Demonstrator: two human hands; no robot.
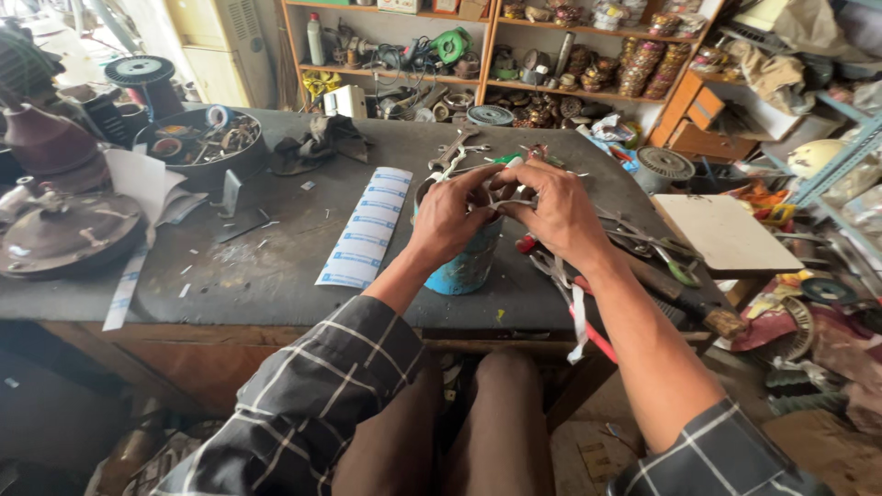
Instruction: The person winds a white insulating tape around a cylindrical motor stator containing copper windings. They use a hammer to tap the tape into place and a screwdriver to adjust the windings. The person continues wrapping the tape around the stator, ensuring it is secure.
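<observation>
A: Pinching a thin white strip (503, 184), both hands, over the blue can (467, 262) at the bench's front edge?
B: Yes. Left hand (450, 216), right hand (551, 213) closed on it; threading step, I'd judge. Next needs steady fingertips.
A: Obstacles?
B: Pliers (570, 303), label sheet (366, 230) nearby.

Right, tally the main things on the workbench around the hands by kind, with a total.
Blue cylindrical part under the hands: 1
White printed paper strip: 1
Dark round bowl of small parts: 1
Wire spool: 1
Wrench: 1
Dark rag: 1
Total: 6
</observation>
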